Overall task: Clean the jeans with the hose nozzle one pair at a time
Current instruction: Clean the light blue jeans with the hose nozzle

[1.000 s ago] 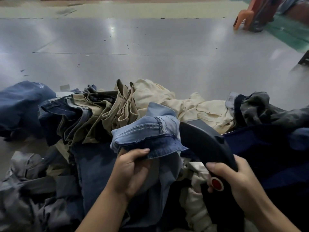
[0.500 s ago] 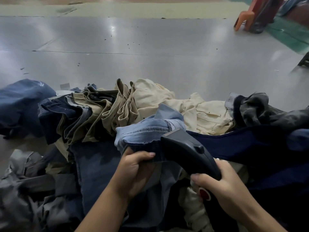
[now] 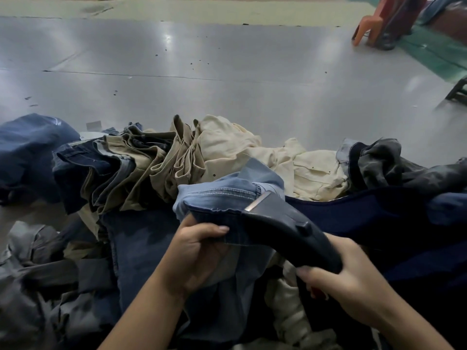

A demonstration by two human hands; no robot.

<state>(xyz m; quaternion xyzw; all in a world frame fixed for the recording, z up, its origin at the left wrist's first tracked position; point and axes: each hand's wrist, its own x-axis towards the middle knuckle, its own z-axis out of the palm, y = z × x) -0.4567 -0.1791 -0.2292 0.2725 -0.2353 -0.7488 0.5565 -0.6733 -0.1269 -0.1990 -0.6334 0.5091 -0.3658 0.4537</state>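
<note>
Nozzle (image 3: 285,231) now lower against jeans hem (image 3: 222,210), left hand (image 3: 197,251) gripping hem, right hand (image 3: 341,281) gripping nozzle.

Honestly no readable text anywhere here; no labels, brand names, numbers or signs show on the clothes, the nozzle or the floor; a pale tag-like scrap sits on the floor but it's too blurry to read.

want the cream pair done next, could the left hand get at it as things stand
Probably not straight away. The left hand is gripping the light blue jeans, so it would have to let go first. The cream pair lies on top of the pile just beyond, with nothing covering it.
</note>
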